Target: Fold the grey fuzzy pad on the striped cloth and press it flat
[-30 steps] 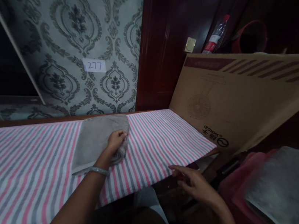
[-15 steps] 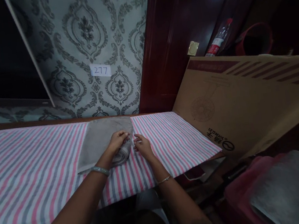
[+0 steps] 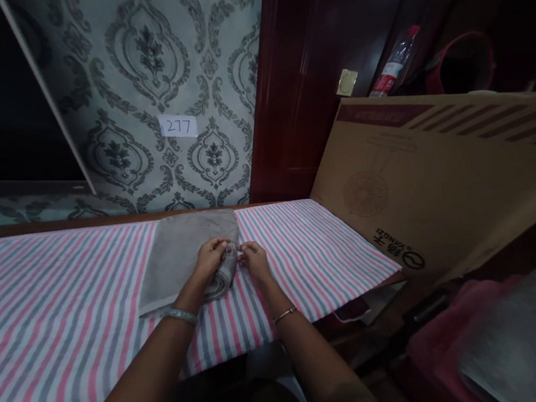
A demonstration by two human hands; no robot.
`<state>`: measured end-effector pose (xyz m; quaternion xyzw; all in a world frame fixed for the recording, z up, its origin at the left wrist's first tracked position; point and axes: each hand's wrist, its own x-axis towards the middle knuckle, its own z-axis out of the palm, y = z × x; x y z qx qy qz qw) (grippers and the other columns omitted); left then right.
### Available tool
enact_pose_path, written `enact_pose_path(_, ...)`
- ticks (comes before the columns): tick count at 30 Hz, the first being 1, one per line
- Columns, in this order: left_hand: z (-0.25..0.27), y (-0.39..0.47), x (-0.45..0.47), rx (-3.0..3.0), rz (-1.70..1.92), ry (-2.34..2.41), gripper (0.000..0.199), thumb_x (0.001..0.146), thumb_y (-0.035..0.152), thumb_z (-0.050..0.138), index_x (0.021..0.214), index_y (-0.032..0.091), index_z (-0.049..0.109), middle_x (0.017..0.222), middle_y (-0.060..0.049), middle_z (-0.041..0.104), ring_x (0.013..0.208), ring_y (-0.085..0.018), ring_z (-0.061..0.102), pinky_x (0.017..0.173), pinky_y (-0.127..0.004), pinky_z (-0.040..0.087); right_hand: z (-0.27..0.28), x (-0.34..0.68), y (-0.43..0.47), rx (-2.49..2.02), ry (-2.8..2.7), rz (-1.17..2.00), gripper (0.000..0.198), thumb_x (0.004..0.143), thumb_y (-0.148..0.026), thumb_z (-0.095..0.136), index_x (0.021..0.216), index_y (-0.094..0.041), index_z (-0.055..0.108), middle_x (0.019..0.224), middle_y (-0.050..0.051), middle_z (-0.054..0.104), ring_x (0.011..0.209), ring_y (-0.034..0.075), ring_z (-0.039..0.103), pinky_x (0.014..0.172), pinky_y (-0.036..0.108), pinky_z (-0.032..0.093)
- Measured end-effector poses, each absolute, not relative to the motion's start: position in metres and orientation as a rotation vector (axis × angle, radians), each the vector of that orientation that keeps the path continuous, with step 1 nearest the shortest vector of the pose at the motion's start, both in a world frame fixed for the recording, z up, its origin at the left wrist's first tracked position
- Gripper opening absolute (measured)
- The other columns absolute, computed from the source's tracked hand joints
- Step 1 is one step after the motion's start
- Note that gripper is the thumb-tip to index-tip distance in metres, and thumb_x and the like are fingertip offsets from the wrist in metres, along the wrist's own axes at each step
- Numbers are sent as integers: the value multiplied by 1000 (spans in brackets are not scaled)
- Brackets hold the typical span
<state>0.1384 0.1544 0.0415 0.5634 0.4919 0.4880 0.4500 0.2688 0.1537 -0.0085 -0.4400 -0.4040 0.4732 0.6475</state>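
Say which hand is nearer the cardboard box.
Right. The right hand is left of the cardboard box, apart; the left hand is farther left, at the gray cloth.

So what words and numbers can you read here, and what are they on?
"277": a white paper on the patterned wallpaper.
"扬子 YANGZI": the cardboard box, next to a round logo.
Too blurred to read: the bottle label and the faint writing on the box's dark red band.
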Motion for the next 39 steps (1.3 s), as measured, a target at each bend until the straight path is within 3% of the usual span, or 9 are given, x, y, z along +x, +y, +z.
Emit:
enact_pose_path(4,39,156,140,1412,1208,1243,31,75,31,58,97,12,69,67,0,64,50,-10,46,50,-22,36,-10,267,155,-1005,-912,1064,30,63,-36,68,86,-20,58,70,-5,59,49,9,51,43,19,40)
enact_pose_path(7,39,156,139,1448,1198,1273,30,76,27,55,98,11,70,68,-1,65,53,-10,49,50,-21,39,-9,262,157,-1027,-958,971,25,57,-28,73,77,-21,59,65,-7,58,54,9,52,43,17,38)
enact_pose_path(10,38,156,139,1510,1174,1324,31,78,25,54,100,11,71,73,-3,68,58,-12,55,54,-22,43,-10,258,159,-1021,-941,947,19,62,-31,70,69,-21,55,61,-7,56,52,9,50,44,17,38)
enact_pose_path(15,38,160,141,1678,1083,1451,31,81,21,52,103,14,72,94,-6,75,84,-18,66,72,-25,50,-14,263,157,-952,-841,997,21,69,-39,64,75,-21,54,56,-7,54,46,9,49,43,19,39)
enact_pose_path(22,48,159,153,1960,810,1643,27,79,18,61,99,23,78,110,-5,76,107,-23,66,93,-28,44,-15,271,156,-865,-777,1034,24,65,-39,64,76,-21,53,61,-6,57,46,8,49,44,20,40)
enact_pose_path(27,52,158,157,2041,665,1758,30,82,19,60,106,27,77,113,-3,75,109,-22,65,91,-26,43,-17,270,157,-854,-771,1044,25,65,-40,66,76,-21,53,64,-5,59,47,8,50,45,19,40)
enact_pose_path(35,57,158,156,2051,592,1832,25,87,27,57,102,23,76,104,-5,76,96,-21,67,75,-24,43,-19,270,158,-893,-773,1024,26,70,-43,64,78,-20,55,69,-2,65,48,8,53,44,19,42)
enact_pose_path(39,57,157,156,2032,606,1846,26,87,26,55,103,23,76,109,-7,75,100,-21,66,76,-25,42,-20,265,158,-927,-810,1004,26,66,-42,68,75,-19,59,60,-5,60,46,8,51,42,19,40)
